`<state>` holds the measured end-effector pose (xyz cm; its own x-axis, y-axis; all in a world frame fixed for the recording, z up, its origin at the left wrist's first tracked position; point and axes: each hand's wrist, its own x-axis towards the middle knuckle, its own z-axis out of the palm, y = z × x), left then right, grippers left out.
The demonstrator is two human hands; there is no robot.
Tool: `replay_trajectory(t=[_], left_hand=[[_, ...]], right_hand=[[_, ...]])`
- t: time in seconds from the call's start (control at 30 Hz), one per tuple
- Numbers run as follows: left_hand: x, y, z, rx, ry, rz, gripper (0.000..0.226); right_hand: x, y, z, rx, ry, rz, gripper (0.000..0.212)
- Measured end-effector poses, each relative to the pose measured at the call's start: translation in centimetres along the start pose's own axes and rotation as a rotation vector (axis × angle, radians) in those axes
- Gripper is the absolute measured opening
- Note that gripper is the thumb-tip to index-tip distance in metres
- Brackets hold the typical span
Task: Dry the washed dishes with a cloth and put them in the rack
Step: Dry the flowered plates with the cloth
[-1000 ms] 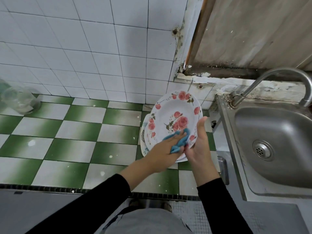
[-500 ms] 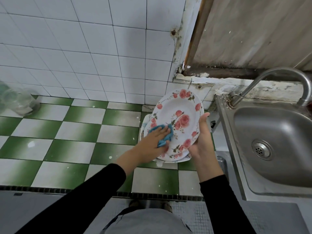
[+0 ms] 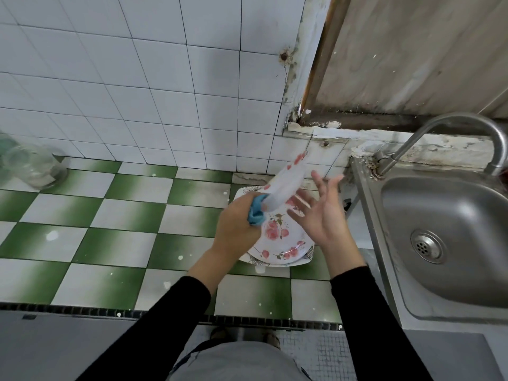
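White tiled wall [image 3: 115, 78], green/white checked counter [image 3: 90, 229], steel sink [image 3: 453, 243] w/ tap [image 3: 439, 133], worn window frame [image 3: 316, 67]

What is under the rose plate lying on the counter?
Another white dish with dark leaf markings lies there, only its edges showing round the rose plate. Its middle, and anything else stacked there, is covered.

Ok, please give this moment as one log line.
phase: drying | left hand: grips blue cloth and tilted plate | right hand: open, fingers spread | plate stack: on counter
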<state>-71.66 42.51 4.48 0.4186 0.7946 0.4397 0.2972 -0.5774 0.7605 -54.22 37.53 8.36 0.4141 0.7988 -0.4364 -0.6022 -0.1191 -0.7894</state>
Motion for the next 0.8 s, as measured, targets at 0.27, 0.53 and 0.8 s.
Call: replay_trajectory(t=[0.27, 0.53, 0.8], left_hand=[[-0.4, -0.9, -2.6, -1.078, 0.202, -0.864, 0.025], [-2.0, -3.0, -2.5, -1.23, 0.193, -0.977, 0.035], [0.4, 0.4, -1.9, -0.622, 0.483, -0.798, 0.04]], right_hand=[[-0.1, 4.9, -1.9, -0.05, 0.107, 0.11, 0.075], [-0.7, 3.0, -0.9, 0.343, 0.067, 0.068, 0.047], [-2.0, 1.1, 0.3, -0.04, 0.102, -0.119, 0.041]])
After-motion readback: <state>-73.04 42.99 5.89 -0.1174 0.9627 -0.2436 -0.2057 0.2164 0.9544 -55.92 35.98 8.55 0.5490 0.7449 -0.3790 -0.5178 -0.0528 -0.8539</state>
